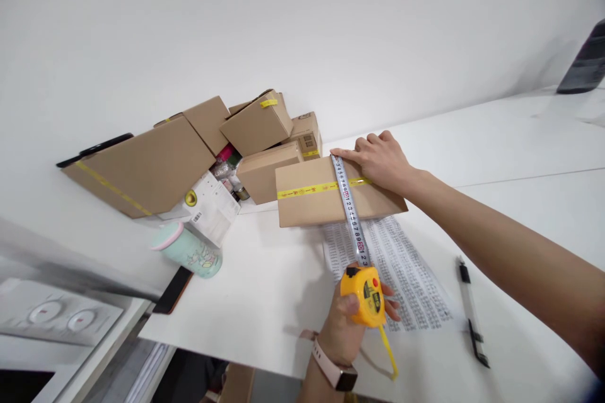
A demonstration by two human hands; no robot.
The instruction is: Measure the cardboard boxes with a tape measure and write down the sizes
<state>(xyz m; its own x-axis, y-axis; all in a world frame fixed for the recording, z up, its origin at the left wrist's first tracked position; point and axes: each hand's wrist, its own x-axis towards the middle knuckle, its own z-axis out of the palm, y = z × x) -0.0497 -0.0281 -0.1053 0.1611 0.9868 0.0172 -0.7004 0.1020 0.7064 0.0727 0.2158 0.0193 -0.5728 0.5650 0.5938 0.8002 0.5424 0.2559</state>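
A brown cardboard box point(312, 208) with yellow printed packing tape along its top lies on the white table. Across its width runs the metal blade of a yellow tape measure point(368, 296). My left hand point(344, 321), with a watch on the wrist, is wrapped round the tape measure's case in front of the box. At the far edge, my right hand point(378, 160) rests on the box and its index finger holds down the blade's end. The curled fingertips there are partly hidden. Under the box sticks out a sheet of printed paper point(411, 277).
Several cardboard boxes point(151, 167) are stacked at the back left. A mint cup point(191, 252) with a pink lid stands near a dark flat object point(172, 291) at the table's left edge. A pen point(472, 315) lies to the right; a dark object point(583, 63) stands far right.
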